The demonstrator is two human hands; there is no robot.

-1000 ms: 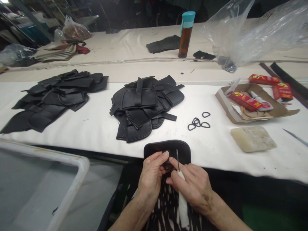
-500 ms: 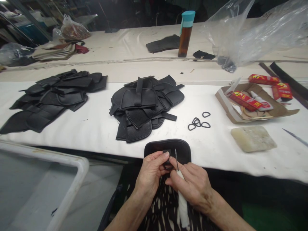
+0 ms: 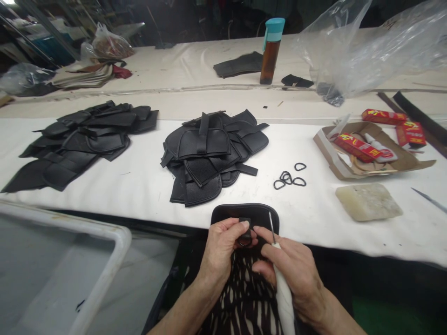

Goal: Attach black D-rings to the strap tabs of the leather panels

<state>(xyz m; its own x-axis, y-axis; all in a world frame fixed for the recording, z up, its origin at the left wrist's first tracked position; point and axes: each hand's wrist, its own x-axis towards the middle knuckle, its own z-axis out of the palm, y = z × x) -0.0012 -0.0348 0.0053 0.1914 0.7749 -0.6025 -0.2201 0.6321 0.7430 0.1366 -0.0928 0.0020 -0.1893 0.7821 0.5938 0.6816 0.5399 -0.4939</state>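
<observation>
At the table's front edge lies a black leather piece (image 3: 240, 211) with a rounded, edged top. My left hand (image 3: 221, 246) pinches its black strap (image 3: 246, 228), which is folded around a black D-ring (image 3: 245, 242) just below the thumb. My right hand (image 3: 293, 265) grips an awl (image 3: 283, 284) with a white wrapped handle, its thin metal shaft pointing up over the leather. The right index fingertip is close beside the strap. Several loose D-rings (image 3: 286, 177) lie on the white cloth beyond my right hand.
Black leather pieces form a middle pile (image 3: 206, 144) and a left pile (image 3: 87, 135). On the right are an open cardboard box (image 3: 335, 163), a yellowish block (image 3: 368, 201) and a pointed blade (image 3: 429, 200). A bottle (image 3: 270, 56) stands behind; a white bin (image 3: 120, 237) is at left.
My right hand has moved right, away from the strap, carrying the awl with it. More of the strap shows now; my left hand still holds it.
</observation>
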